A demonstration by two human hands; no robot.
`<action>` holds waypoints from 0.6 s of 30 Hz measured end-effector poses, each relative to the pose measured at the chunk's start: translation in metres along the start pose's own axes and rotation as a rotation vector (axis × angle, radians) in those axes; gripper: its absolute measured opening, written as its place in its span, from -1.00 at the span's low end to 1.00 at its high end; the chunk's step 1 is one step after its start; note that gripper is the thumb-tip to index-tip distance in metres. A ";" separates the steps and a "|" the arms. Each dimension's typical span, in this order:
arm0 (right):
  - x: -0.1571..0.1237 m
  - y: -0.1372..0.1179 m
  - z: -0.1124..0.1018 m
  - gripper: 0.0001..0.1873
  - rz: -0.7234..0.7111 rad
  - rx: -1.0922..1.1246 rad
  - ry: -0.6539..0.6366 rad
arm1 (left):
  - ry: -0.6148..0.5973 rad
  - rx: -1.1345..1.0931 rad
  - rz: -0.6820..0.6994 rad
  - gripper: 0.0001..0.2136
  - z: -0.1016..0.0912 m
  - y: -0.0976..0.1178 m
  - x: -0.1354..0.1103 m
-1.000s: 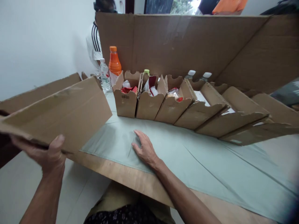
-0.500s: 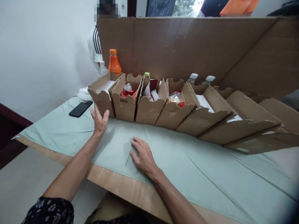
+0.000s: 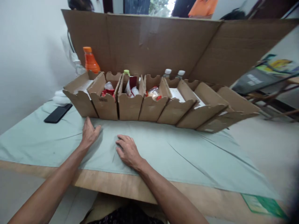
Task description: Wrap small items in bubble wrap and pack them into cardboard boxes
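A row of several open cardboard boxes (image 3: 106, 107) stands on the pale green cloth (image 3: 163, 149) that covers the table. My left hand (image 3: 90, 132) lies flat on the cloth just in front of the leftmost box (image 3: 78, 101), fingers spread, holding nothing. My right hand (image 3: 127, 151) rests palm down on the cloth a little to the right, fingers loosely stretched, also empty. Three middle boxes hold red and white packets (image 3: 107, 90). The boxes further right show white insides.
A tall cardboard sheet (image 3: 151, 40) stands behind the boxes. An orange bottle (image 3: 90, 60) and clear bottles (image 3: 167, 72) rise behind the row. A black phone (image 3: 58, 113) lies on the cloth at left. A person stands behind the sheet. Chairs are at right.
My left hand set a folded cardboard box at the left end of the row, let go and dropped flat onto the cloth. The view shifted right. My right hand stayed put.
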State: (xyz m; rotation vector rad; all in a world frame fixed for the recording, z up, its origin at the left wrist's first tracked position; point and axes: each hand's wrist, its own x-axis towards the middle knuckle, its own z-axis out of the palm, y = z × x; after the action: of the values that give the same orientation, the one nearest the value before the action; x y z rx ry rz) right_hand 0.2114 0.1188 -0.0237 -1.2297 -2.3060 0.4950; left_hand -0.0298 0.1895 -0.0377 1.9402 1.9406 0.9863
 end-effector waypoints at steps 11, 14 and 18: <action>-0.083 -0.038 -0.012 -0.65 -0.216 -0.127 -0.124 | -0.168 0.572 0.309 -0.42 -0.009 0.015 -0.103; -0.136 -0.044 -0.028 -0.62 -0.185 0.006 -0.172 | -0.180 0.588 0.304 -0.39 -0.011 0.015 -0.103; -0.192 -0.026 -0.064 -0.72 -0.102 0.221 -0.179 | -0.189 0.598 0.287 -0.37 -0.010 0.015 -0.102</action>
State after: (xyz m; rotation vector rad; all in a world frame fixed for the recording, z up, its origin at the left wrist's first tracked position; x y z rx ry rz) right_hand 0.3226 -0.0507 -0.0031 -0.9921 -2.3696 0.8285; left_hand -0.0134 0.0883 -0.0512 2.5702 2.0369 0.2540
